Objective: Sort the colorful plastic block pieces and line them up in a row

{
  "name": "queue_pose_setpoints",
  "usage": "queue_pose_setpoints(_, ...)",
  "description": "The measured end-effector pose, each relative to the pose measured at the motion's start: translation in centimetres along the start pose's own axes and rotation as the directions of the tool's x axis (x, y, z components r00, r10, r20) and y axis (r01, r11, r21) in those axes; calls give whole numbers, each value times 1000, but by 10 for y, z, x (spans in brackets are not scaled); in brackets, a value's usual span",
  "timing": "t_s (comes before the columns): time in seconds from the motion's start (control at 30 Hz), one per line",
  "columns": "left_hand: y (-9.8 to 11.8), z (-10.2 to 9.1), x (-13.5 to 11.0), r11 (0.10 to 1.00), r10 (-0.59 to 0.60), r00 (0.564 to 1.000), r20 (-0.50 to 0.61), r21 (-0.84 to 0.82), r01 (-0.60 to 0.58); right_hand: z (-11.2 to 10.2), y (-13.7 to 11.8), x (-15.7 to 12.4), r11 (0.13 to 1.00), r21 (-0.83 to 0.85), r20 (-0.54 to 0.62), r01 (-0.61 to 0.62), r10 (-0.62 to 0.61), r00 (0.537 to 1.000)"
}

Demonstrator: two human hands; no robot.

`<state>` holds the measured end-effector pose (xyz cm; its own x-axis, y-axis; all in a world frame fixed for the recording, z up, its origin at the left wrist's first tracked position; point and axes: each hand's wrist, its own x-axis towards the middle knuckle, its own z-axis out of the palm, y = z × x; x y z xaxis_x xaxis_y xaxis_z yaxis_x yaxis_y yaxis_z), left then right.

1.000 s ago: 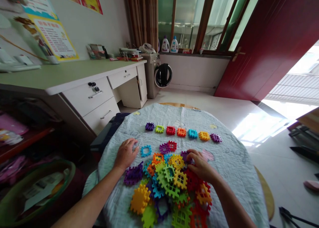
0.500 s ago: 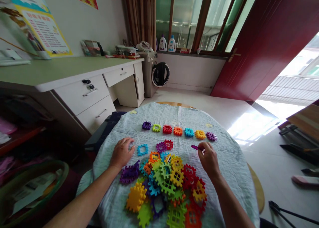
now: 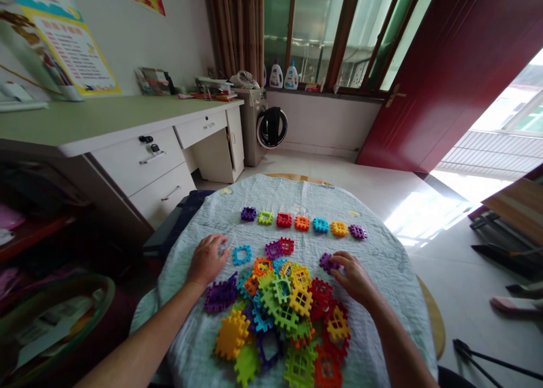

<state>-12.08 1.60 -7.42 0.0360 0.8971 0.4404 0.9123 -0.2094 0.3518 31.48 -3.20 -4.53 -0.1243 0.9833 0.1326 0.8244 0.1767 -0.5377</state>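
My right hand is at the right of the cloth, its thumb and fingers closed on the right edge of a purple toothed building tile. My left hand rests on the cloth with thumb and fingers apart. Just right of it lies a blue square-holed tile. A purple windowed tile and a red tile overlap nearby. Between my forearms spreads a heap of mixed tiles, with green tiles, yellow tiles and red tiles. A stacked purple bunch sits at its left.
Across the round table's cloth runs a row of several pieces, from a dark purple one to a purple one. A desk stands left. A washing machine and a red door are behind.
My right hand has moved down and slightly left. The purple tile has turned from edge-on to showing its face, lower and nearer the heap. My left hand stays put.
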Motion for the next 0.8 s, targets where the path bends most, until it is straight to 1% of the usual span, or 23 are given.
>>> queue_pose_setpoints(0.07,1,0,0,1000,-3,1000,-5,-4,3,0,-9,3,1000,15,-31,9,-8,999)
queue_pose_setpoints(0.17,3,-1,0,1000,-7,1000,-3,-4,7,3,-27,11,997,32,-41,67,-66,997)
queue_pose_setpoints(0.3,5,-2,1,1000,-18,1000,10,-7,18,20,-55,32,984,41,29,173,-175,984)
queue_pose_setpoints(0.4,5,-3,0,1000,-21,1000,11,-10,21,38,-72,55,977,47,84,210,-214,973)
queue_pose_setpoints(0.5,5,-2,-1,1000,-19,1000,13,-9,19,50,-85,75,979,31,122,200,-203,972)
queue_pose_setpoints(0.57,5,-2,-1,1000,-13,1000,17,-9,13,54,-90,82,984,13,161,179,-179,971)
queue_pose_setpoints(0.67,5,-2,-1,1000,-13,1000,17,-6,13,53,-95,83,991,-50,219,124,-111,969)
queue_pose_setpoints(0.73,6,-3,-1,1000,-17,1000,17,-3,17,52,-97,79,991,-95,213,98,-76,974)
queue_pose_setpoints(0.8,6,-3,-1,1000,-18,1000,18,-3,18,54,-100,75,986,-109,192,126,-104,976)
